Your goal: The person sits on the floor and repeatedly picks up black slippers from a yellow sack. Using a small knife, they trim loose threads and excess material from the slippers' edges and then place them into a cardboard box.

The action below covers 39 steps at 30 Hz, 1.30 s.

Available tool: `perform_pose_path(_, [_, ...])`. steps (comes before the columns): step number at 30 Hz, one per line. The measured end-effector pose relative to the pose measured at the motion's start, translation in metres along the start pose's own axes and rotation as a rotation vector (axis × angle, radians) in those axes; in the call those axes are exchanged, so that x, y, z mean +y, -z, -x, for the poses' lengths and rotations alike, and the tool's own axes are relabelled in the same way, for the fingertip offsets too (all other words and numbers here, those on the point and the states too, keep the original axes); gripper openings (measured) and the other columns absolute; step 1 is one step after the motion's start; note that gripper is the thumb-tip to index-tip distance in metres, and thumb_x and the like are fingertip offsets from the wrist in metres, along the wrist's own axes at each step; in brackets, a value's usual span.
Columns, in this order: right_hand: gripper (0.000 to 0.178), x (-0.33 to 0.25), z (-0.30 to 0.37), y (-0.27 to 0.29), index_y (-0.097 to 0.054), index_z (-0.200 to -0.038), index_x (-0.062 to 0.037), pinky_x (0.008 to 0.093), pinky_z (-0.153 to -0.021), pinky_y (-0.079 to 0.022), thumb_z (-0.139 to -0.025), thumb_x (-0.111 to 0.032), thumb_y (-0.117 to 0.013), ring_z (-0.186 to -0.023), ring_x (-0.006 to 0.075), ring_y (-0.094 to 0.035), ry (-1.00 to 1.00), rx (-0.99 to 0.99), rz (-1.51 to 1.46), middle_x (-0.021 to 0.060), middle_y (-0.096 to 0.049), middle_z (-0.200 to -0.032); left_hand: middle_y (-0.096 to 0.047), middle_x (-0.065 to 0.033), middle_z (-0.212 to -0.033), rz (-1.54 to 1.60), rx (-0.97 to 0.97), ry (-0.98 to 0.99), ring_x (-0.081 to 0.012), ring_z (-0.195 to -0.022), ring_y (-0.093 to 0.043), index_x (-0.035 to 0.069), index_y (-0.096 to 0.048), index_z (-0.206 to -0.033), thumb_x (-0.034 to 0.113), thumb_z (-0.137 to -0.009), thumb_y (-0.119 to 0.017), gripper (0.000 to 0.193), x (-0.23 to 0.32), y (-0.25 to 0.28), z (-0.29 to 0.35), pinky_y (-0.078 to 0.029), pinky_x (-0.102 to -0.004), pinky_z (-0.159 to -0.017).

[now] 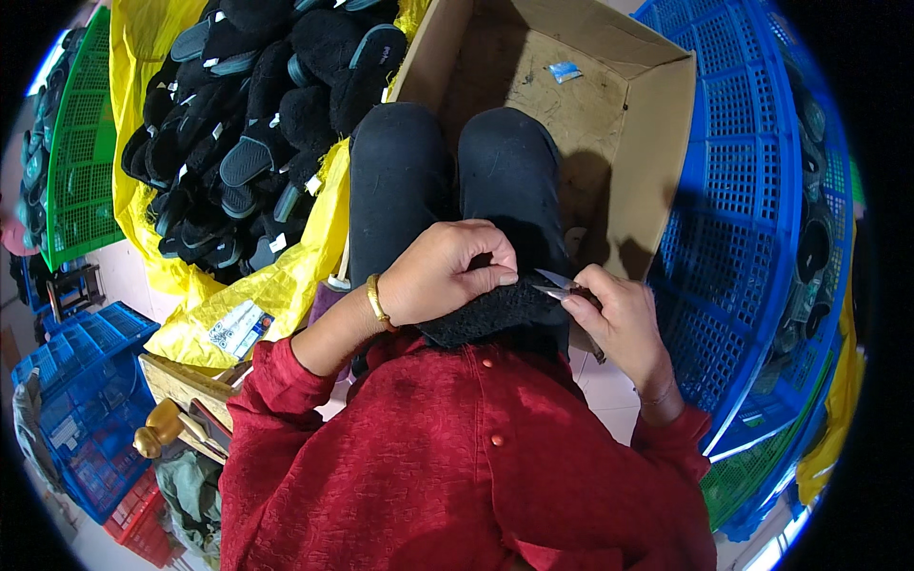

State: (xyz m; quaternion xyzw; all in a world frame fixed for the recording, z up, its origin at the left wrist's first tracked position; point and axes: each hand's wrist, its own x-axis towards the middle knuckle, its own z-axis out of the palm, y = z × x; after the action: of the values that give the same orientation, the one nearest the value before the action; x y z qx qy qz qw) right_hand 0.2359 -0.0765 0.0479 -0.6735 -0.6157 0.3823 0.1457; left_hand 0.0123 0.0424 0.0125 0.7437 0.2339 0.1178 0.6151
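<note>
A black fuzzy slipper (490,314) lies across my lap, partly covered by my hands and sleeve. Just above it is my left hand (443,271), thumb and forefinger pinched together; whatever is between the fingertips is too small to make out. My right hand (617,319) grips a small pair of scissors (552,285) with its fingers closed around the handles. Their pointed blades stand slightly apart and point left, close to my left fingertips and over the slipper's edge.
Many black fuzzy slippers (252,162) fill a yellow sack (319,262) at the far left. Beyond my knees stands a cardboard box (657,124) with a small blue-and-white packet (565,71) inside. Blue baskets (728,190) rise at the right. A wooden box (186,390) sits at the left.
</note>
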Motion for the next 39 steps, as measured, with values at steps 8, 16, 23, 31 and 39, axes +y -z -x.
perform_pose_path(8, [0.035, -0.005, -0.009, -0.003, -0.059, -0.080, -0.0083, 0.0409, -0.053, -0.045, -0.085, -0.043, -0.064, -0.062, 0.0303, -0.062, 0.089, -0.041, 0.123, 0.0115, -0.059, -0.063, -0.060, -0.0081, -0.084, -0.048, 0.025, -0.036, -0.0228, -0.082, -0.060, 0.003, -0.061, -0.090, 0.009, -0.088, -0.065, 0.007, 0.001, -0.001, 0.001, -0.047, -0.0321, -0.073])
perform_pose_path(16, [0.036, -0.010, -0.013, -0.005, -0.059, -0.077, -0.0077, 0.0405, -0.053, -0.044, -0.085, -0.043, -0.064, -0.060, 0.0301, -0.061, 0.158, -0.007, 0.213, 0.0112, -0.060, -0.063, -0.058, -0.0075, -0.083, -0.099, 0.052, -0.105, -0.0222, -0.082, -0.058, 0.003, -0.059, -0.090, 0.009, -0.088, -0.064, 0.008, 0.001, 0.000, 0.002, -0.046, -0.0316, -0.074])
perform_pose_path(23, [0.017, 0.016, -0.009, -0.025, -0.058, -0.087, -0.0025, 0.0303, -0.057, -0.047, -0.091, -0.019, -0.059, -0.059, 0.0186, -0.060, -0.091, 0.190, -0.341, 0.0073, -0.060, -0.065, -0.061, -0.0082, -0.095, 0.018, 0.216, 0.147, -0.0181, -0.088, -0.059, 0.001, -0.058, -0.102, 0.020, -0.095, -0.059, 0.021, 0.001, 0.011, 0.011, -0.047, -0.0290, -0.080])
perform_pose_path(31, [0.036, 0.012, 0.006, -0.071, -0.057, -0.109, -0.0012, 0.0272, -0.084, -0.047, -0.080, -0.013, -0.076, -0.089, 0.0113, -0.057, -0.146, 0.177, -0.740, 0.0042, -0.061, -0.091, -0.064, -0.0152, -0.105, -0.735, -0.050, 0.022, -0.0335, -0.096, -0.062, 0.002, -0.051, -0.129, 0.042, -0.072, -0.079, 0.076, 0.030, -0.015, 0.030, -0.050, -0.0391, -0.083])
perform_pose_path(39, [0.022, -0.023, -0.028, -0.036, -0.055, -0.112, -0.0044, 0.0163, -0.045, -0.021, -0.101, -0.022, -0.047, -0.050, -0.0013, -0.030, -0.115, 0.337, -1.143, 0.0033, -0.059, -0.074, -0.063, -0.0023, -0.113, 0.862, 0.184, 0.188, -0.0090, -0.100, -0.059, 0.003, -0.054, -0.127, 0.034, -0.097, -0.056, 0.043, -0.012, 0.046, 0.026, -0.046, -0.0248, -0.092])
